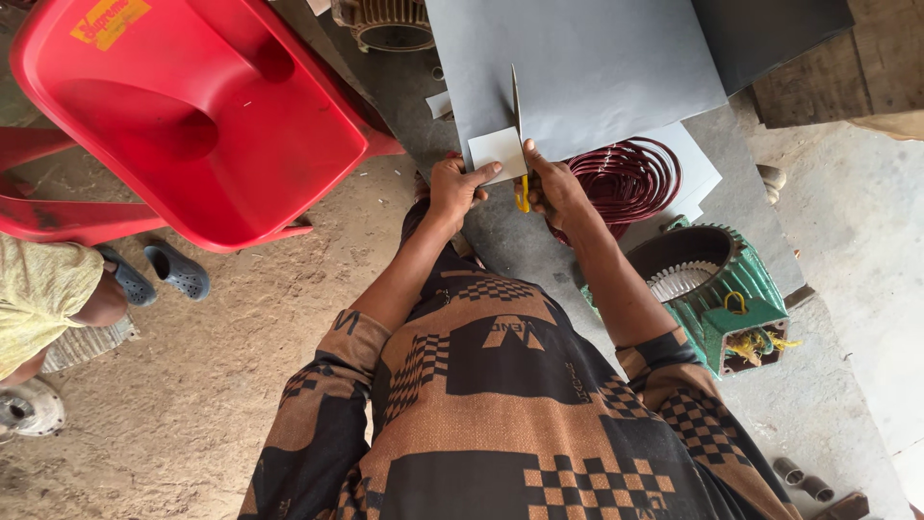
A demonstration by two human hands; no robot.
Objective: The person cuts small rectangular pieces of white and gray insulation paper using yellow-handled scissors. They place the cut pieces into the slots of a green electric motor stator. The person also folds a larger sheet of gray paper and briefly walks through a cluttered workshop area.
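Note:
My right hand (556, 188) grips yellow-handled scissors (519, 135), their blades pointing away from me into a large grey sheet (587, 67). My left hand (454, 188) pinches a small pale rectangular strip (498, 149) of the sheet just left of the blades. Both hands are close together over a grey slab (520, 241). My brown and black patterned sleeves fill the lower view.
A red plastic chair (192, 106) stands at upper left. A coil of dark red wire (626, 178) lies right of my hands. A green motor housing (717, 294) sits further right. Another person's leg and grey clogs (154, 270) are at left on the dirt floor.

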